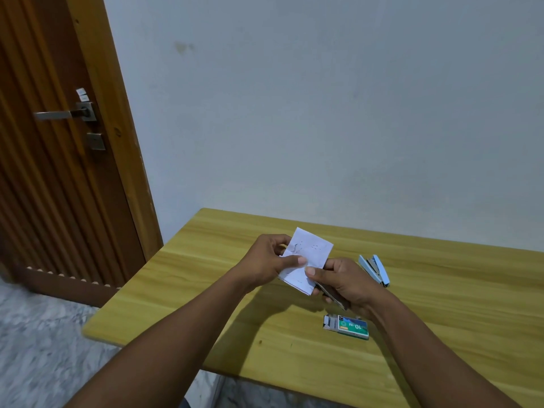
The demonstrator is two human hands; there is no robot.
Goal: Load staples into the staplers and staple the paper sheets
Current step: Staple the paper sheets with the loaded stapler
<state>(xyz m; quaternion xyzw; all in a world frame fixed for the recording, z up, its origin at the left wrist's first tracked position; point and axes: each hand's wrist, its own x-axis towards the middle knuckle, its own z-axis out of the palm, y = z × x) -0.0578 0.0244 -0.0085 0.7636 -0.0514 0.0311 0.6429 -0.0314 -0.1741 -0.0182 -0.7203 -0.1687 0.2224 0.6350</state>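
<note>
Two hands [266, 260] [347, 282] holding paper [309, 254], staple box [350, 327] open

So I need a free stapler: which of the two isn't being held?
The light blue stapler, lying on the table; the dark stapler is in the right hand.

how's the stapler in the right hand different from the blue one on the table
The dark stapler is gripped in the right hand, raised off the table with its tip at the folded paper; the light blue stapler lies untouched on the table. The dark one is mostly hidden by fingers, while the blue one shows in full, hinged open. Both look small and slim.
</note>
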